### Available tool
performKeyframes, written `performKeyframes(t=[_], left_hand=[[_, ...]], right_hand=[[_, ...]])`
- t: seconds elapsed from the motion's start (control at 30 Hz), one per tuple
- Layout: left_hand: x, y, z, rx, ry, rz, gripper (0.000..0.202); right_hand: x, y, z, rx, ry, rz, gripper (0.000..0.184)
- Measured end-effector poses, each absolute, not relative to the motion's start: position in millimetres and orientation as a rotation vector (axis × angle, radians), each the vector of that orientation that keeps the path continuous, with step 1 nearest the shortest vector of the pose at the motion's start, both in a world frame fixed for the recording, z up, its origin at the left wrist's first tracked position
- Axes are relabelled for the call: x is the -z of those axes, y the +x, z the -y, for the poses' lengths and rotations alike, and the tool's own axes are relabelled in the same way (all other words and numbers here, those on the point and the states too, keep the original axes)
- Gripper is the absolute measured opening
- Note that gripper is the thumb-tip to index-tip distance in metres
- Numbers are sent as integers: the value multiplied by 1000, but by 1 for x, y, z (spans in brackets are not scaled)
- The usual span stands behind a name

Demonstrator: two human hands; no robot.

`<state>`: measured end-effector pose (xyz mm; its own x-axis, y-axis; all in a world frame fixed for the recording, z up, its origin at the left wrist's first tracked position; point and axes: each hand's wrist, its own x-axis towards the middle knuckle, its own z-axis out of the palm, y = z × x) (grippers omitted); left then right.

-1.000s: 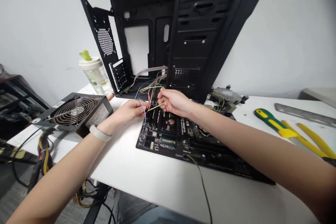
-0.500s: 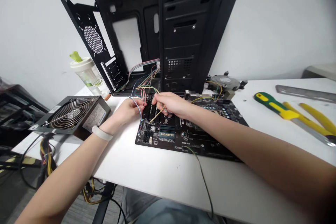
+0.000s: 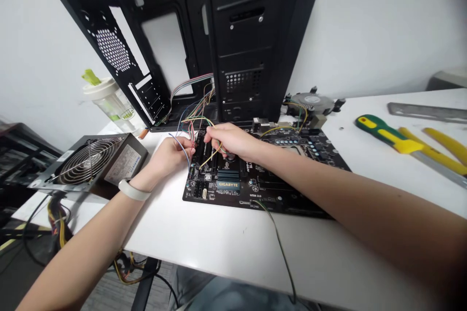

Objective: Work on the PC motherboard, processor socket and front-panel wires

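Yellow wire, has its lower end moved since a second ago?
Yes: judged against the GIGABYTE heatsink, the lower end of the yellow wire has shifted toward the near edge of the motherboard.

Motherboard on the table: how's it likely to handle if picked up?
The motherboard is probably stiff, being one flat board. It looks fragile too, with small connectors exposed. The thin cable over its near edge may drag limply.

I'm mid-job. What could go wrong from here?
The thin wires bunched around the left hand and right hand could tangle.
The green-and-yellow cable, running to the front edge of the table, might snag and tug the motherboard.
The power supply has its cable bundle hanging off the table, so a catch there might drag it.
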<state>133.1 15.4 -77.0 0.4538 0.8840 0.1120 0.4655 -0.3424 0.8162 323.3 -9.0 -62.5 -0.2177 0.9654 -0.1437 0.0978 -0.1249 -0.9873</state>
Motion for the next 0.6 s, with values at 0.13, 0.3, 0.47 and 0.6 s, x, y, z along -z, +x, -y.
performKeyframes(t=[0.13,0.3,0.47,0.6], left_hand=[[78,134,-14,-729,2049,-1134,18],[78,134,-11,-716,2129,-1160,18],[77,134,-8,-699,2186,-1190,18],[77,134,-8,-682,2219,-1192,18]], right_hand=[[62,324,10,-1442,-1265,1370,33],[62,324,11,-1449,-1252,1361,33],[62,324,12,-1449,-1251,1356,33],[64,325,11,-1445,-1248,1359,32]])
